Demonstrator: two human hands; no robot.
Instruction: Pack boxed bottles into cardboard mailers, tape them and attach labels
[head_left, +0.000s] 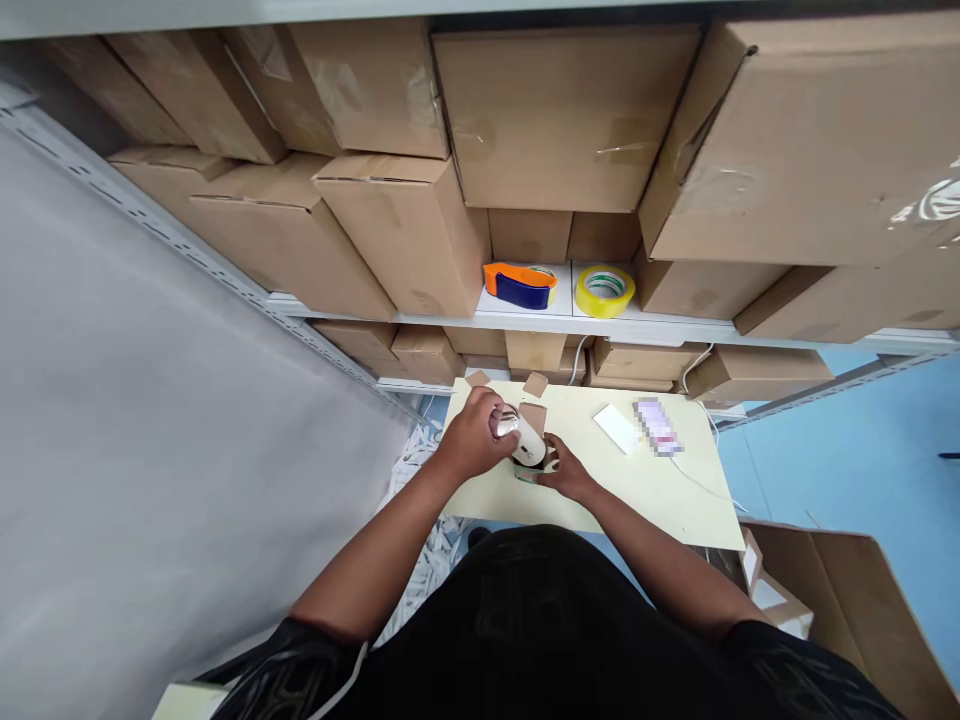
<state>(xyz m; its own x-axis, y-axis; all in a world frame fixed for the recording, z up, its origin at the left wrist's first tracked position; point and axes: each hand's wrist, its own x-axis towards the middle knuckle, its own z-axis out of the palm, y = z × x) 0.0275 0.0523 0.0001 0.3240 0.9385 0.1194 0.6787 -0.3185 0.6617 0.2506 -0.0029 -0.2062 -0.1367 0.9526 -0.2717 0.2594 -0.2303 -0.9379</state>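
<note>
Cylinder [532,442] in play, white, over the pale table [675,500], its long axis slanting from far left to near right! Left hand [480,430] has the firmer claim, fingers clasped around the shiny far-left end. Right hand [568,472] sits just right of the near end, fingers curved towards it; whether they touch it, I can't tell. Just beyond the body, a cardboard flap [533,416].
</note>
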